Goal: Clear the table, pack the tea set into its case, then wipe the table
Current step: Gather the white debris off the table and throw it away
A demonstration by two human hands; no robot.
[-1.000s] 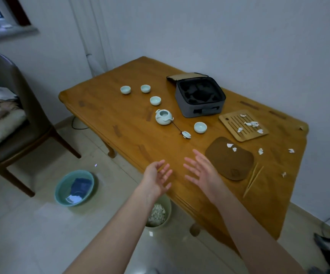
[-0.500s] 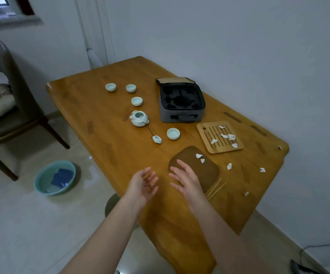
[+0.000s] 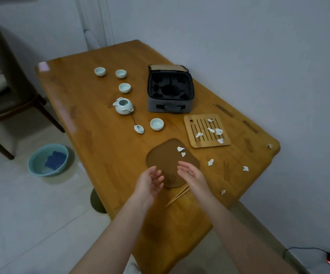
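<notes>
Your left fingers (image 3: 157, 176): loosely spread, slightly bent, gripping nothing.
Your right fingers (image 3: 183, 167): straight and a little apart, gripping nothing.
Your left hand (image 3: 150, 184): palm turned toward the other hand, over the near rim of the brown mat (image 3: 166, 159); contact cannot be told.
Your right hand (image 3: 194, 177): palm facing the left one, just beside it, over the same mat.
Bamboo sticks (image 3: 177, 197): a pair lying under your right wrist, touching the mat's near rim.
Paper scraps (image 3: 180, 149): two on the mat, several on the slatted bamboo tray (image 3: 187, 123), others loose on the table (image 3: 100, 147) toward the wall-side edge and its corner.
Bamboo tray: beyond the mat, near the wall-side edge.
Case (image 3: 170, 107): open, lid folded back, dark moulded slots bare, standing beyond the tray by the wall-side edge.
Teapot (image 3: 123, 106): lidless, left of the case; a dark cord runs to its lid (image 3: 139, 128), lying on the wood.
Nearest cup (image 3: 157, 124): just beside the lid.
Other cups: one (image 3: 124, 88) beyond the teapot, two (image 3: 100, 71) (image 3: 121, 73) toward the far corner.
Basin (image 3: 41, 167): on the floor off the open long edge, with a blue cloth (image 3: 54, 159) inside.
</notes>
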